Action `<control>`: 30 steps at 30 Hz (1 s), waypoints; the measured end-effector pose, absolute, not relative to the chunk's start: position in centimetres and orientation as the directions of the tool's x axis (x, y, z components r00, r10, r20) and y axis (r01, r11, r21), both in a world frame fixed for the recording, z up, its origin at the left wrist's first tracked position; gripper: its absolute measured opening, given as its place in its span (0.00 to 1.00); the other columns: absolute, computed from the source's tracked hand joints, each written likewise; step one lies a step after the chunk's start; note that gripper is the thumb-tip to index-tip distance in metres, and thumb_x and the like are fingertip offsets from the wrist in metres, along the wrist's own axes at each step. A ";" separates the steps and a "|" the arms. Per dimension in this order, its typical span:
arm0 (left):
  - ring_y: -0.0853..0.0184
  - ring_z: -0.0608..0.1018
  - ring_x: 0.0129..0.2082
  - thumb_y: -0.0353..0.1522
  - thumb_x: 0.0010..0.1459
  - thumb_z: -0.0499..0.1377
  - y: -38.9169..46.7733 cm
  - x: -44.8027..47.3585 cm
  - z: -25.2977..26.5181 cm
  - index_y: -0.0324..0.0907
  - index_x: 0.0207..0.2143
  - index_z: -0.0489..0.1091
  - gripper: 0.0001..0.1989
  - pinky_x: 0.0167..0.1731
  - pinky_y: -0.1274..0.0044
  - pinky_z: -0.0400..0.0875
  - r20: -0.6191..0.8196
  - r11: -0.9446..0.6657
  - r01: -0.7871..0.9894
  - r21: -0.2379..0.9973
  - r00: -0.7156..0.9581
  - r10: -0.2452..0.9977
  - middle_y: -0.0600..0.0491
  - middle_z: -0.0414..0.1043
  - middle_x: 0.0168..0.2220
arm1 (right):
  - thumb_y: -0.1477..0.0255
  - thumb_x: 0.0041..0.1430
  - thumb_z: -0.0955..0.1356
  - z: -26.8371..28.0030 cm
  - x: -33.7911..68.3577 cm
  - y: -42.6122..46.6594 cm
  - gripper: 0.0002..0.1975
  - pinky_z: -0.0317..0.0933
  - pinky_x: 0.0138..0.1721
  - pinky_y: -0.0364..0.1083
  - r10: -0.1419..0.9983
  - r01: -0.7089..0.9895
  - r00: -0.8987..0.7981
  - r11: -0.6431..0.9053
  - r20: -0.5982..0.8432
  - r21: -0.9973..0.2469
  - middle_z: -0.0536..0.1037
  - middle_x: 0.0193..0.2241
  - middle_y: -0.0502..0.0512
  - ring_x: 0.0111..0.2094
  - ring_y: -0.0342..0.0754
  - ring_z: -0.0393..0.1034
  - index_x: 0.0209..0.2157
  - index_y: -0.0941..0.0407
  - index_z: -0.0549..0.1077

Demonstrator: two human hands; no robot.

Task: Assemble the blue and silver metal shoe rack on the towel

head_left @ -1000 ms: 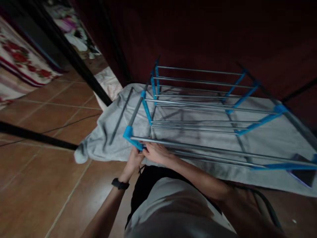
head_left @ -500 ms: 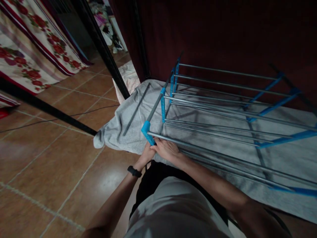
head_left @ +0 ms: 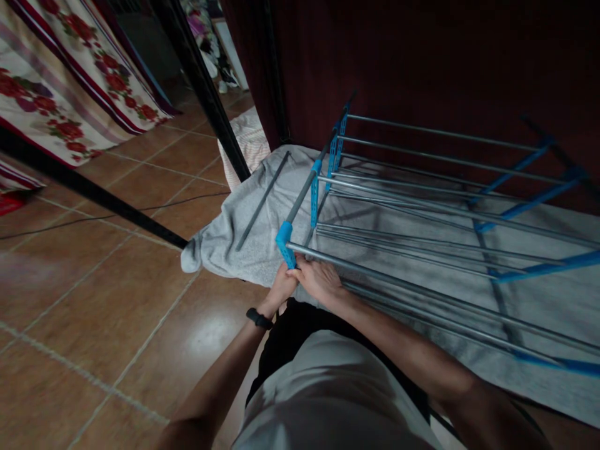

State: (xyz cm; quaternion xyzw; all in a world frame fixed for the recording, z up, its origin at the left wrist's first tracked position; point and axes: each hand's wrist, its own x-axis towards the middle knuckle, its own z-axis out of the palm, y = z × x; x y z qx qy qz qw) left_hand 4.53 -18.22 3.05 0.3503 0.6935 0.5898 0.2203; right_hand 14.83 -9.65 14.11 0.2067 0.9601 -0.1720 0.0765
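A rack of grey metal tubes (head_left: 302, 195) with blue plastic joints lies on a grey blanket. At its near left corner, both hands meet just below a blue corner joint (head_left: 284, 236). My left hand (head_left: 282, 284), with a dark band on the wrist, is closed around the lower end of that blue piece. My right hand (head_left: 321, 279) presses against the same end from the right, fingers bent and thumb toward the left hand. Their fingertips are partly hidden. A loose grey tube (head_left: 263, 201) rests on the blanket left of the rack.
The grey blanket (head_left: 215, 253) covers a low surface beside a dark red panel (head_left: 422, 62). Black metal posts (head_left: 213, 106) stand at the left. A thin cable (head_left: 117, 215) crosses the tiled floor (head_left: 154, 369). Floral curtains (head_left: 70, 81) hang at the upper left.
The view has shifted slightly, so the rack's corner appears a little farther right and higher. Both hands stay at the same blue joint.
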 end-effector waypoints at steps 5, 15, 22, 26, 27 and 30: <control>0.59 0.76 0.45 0.27 0.49 0.52 -18.1 4.6 3.5 0.38 0.40 0.72 0.16 0.54 0.63 0.68 0.115 0.038 0.227 0.973 -0.620 0.776 0.46 0.76 0.43 | 0.52 0.69 0.54 13.5 14.9 -9.6 0.26 0.65 0.44 0.50 0.384 0.429 -0.902 0.849 -0.197 -0.308 0.80 0.42 0.61 0.44 0.55 0.76 0.54 0.54 0.68; 0.59 0.75 0.49 0.30 0.53 0.56 -18.1 4.9 4.1 0.40 0.43 0.72 0.15 0.55 0.62 0.67 0.113 0.004 0.200 0.980 -0.571 0.813 0.47 0.76 0.46 | 0.61 0.69 0.57 13.5 15.4 -9.4 0.19 0.66 0.45 0.50 0.345 0.392 -0.918 0.863 -0.197 -0.318 0.78 0.45 0.62 0.46 0.54 0.74 0.54 0.56 0.66; 0.58 0.76 0.46 0.34 0.54 0.58 -18.2 5.2 4.9 0.40 0.42 0.73 0.13 0.52 0.64 0.70 0.053 0.037 0.147 0.988 -0.563 0.825 0.47 0.77 0.43 | 0.71 0.65 0.57 14.2 15.8 -9.5 0.23 0.66 0.43 0.50 0.308 0.360 -0.931 0.869 -0.198 -0.341 0.79 0.42 0.62 0.42 0.54 0.76 0.61 0.58 0.57; 0.59 0.76 0.43 0.34 0.54 0.59 -18.3 5.4 5.2 0.39 0.40 0.73 0.12 0.49 0.65 0.71 0.017 0.062 0.118 0.991 -0.567 0.823 0.48 0.78 0.39 | 0.73 0.63 0.58 14.6 15.9 -9.4 0.27 0.66 0.44 0.50 0.291 0.356 -0.930 0.867 -0.224 -0.350 0.79 0.42 0.62 0.41 0.54 0.76 0.63 0.58 0.54; 0.59 0.76 0.42 0.34 0.53 0.60 -18.4 5.5 5.2 0.39 0.40 0.73 0.12 0.49 0.65 0.71 0.014 0.067 0.121 0.990 -0.568 0.823 0.49 0.78 0.39 | 0.73 0.63 0.59 14.6 15.8 -9.4 0.27 0.66 0.44 0.49 0.291 0.359 -0.928 0.865 -0.231 -0.350 0.79 0.42 0.63 0.42 0.54 0.76 0.63 0.58 0.55; 0.60 0.76 0.42 0.35 0.53 0.59 -18.3 5.4 5.1 0.39 0.38 0.73 0.12 0.48 0.65 0.71 0.015 0.070 0.131 0.989 -0.560 0.829 0.49 0.78 0.38 | 0.72 0.63 0.60 14.5 15.5 -9.3 0.25 0.67 0.44 0.49 0.300 0.371 -0.924 0.855 -0.239 -0.361 0.79 0.42 0.62 0.42 0.54 0.76 0.61 0.56 0.58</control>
